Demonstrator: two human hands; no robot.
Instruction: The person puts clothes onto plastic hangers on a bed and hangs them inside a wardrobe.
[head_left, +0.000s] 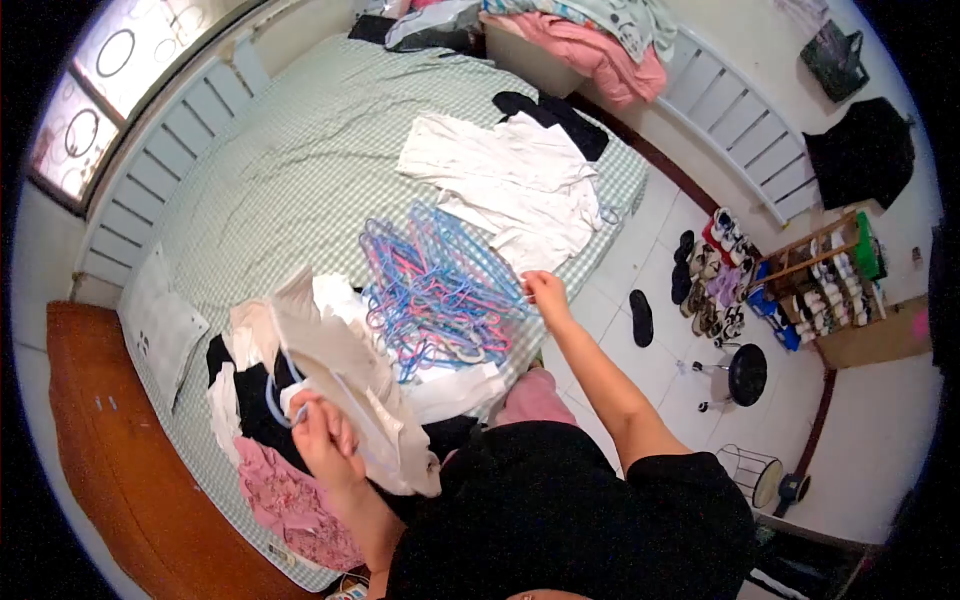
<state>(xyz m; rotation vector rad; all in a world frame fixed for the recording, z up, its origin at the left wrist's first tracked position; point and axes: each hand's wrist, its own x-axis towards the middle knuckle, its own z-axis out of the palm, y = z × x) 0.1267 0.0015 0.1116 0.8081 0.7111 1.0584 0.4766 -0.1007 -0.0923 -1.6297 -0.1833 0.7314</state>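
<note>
My left hand (318,432) grips a beige garment (350,385) together with a blue hanger (280,395) over the near side of the bed. My right hand (541,290) reaches out to the edge of a heap of blue and pink plastic hangers (435,285) and pinches one of them. White clothes (510,180) lie spread flat beyond the hangers. A pile of black, white and pink clothes (265,450) sits below my left hand.
A green checked bed (290,150) with white slatted rails fills the middle. Pink bedding (600,50) is heaped at the far end. A shoe rack (800,280), loose slippers (641,316) and a black stool (745,373) stand on the tiled floor at right.
</note>
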